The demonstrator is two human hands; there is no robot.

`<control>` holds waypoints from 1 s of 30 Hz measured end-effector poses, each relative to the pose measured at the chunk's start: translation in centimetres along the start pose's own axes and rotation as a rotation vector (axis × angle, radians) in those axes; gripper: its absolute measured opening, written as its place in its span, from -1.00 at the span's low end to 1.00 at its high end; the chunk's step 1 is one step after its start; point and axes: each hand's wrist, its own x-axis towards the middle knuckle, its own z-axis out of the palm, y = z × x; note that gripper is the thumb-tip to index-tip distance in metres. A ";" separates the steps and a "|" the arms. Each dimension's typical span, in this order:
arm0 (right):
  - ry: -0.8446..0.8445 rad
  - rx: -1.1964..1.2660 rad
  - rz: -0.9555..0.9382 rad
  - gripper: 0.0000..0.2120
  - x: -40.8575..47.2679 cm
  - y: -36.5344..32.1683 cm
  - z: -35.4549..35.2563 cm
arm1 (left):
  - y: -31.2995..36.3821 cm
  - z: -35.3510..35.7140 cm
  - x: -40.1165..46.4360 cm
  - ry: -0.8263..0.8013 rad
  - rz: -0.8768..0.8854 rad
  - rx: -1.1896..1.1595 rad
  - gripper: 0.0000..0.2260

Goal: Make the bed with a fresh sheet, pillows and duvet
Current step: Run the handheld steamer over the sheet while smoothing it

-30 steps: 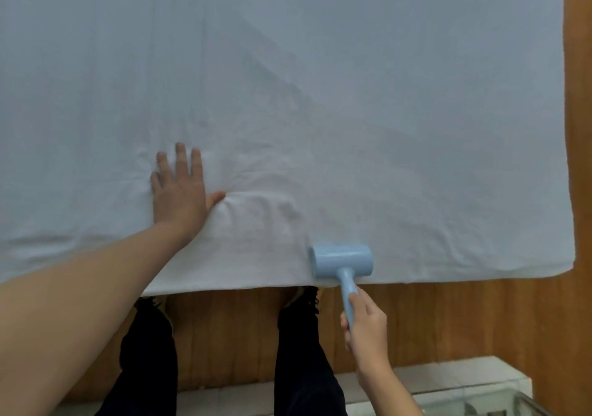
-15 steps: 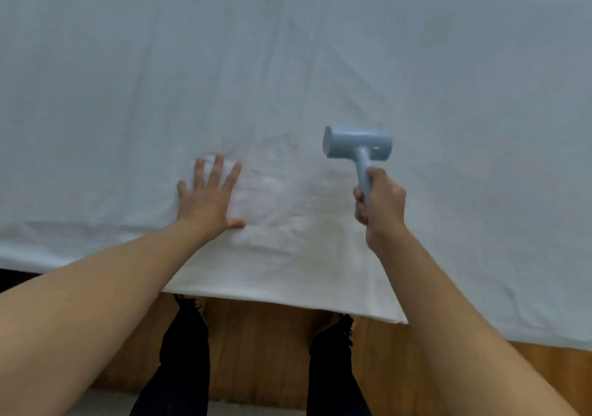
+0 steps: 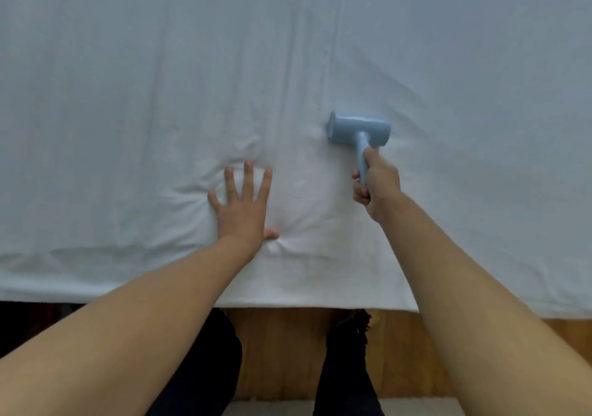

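A white sheet [image 3: 160,79] covers the bed and fills most of the view, with long creases running away from me. My left hand [image 3: 244,205] lies flat on the sheet near its front edge, fingers spread, and the fabric puckers around it. My right hand [image 3: 376,188] grips the handle of a light blue roller tool [image 3: 358,129]. Its cylindrical head rests on the sheet to the right of my left hand, farther from me.
The sheet's front edge hangs over a wooden bed frame [image 3: 288,351]. My legs in dark trousers [image 3: 346,367] stand against the frame. A pale floor strip [image 3: 272,409] shows at the bottom.
My right hand carried the blue tool from the sheet's front edge up onto the bed and has set its head on the sheet. My left hand stayed pressed on the fabric.
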 end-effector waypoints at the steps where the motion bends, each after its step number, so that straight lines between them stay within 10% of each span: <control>1: 0.008 0.011 0.007 -0.80 -1.4 1.8 -0.6 | 0.0 -0.1 0.0 -0.003 0.003 0.002 0.18; 17: 0.089 -0.113 0.205 -0.76 -17.0 20.1 -8.3 | 0.7 -0.1 -0.1 -0.012 -0.026 0.045 0.20; 30: 0.187 0.113 0.085 -0.78 -16.1 12.1 -1.6 | -0.2 -1.5 -0.6 -0.017 0.088 0.000 0.09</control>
